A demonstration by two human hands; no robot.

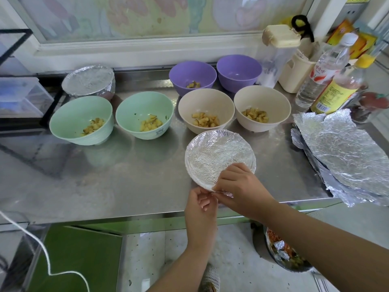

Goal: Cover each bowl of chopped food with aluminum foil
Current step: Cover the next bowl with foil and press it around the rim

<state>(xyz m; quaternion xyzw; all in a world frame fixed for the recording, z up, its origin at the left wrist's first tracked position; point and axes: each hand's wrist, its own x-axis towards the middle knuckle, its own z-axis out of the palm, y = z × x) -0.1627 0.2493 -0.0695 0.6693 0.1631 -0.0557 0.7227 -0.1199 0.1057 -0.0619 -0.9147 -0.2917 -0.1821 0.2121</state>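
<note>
Round bowl w/ crinkled silver foil over top (pixel 219 157) sits on steel surface (pixel 126 175). Left hand (pixel 201 204) & right hand (pixel 242 186) both pinch foil edge at its near rim. Behind it, uncovered: 2 beige bowls (pixel 206 110), 2 green bowls (pixel 144 114), 2 purple bowls (pixel 192 76). Loose foil sheets (pixel 345 150) to its right. 2nd foil-covered bowl (pixel 89 80) far back-left of it.

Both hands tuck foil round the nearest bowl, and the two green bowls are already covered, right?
No: the head view shows both green bowls uncovered, food visible. The left hand and right hand do tuck foil round the nearest bowl.
</note>
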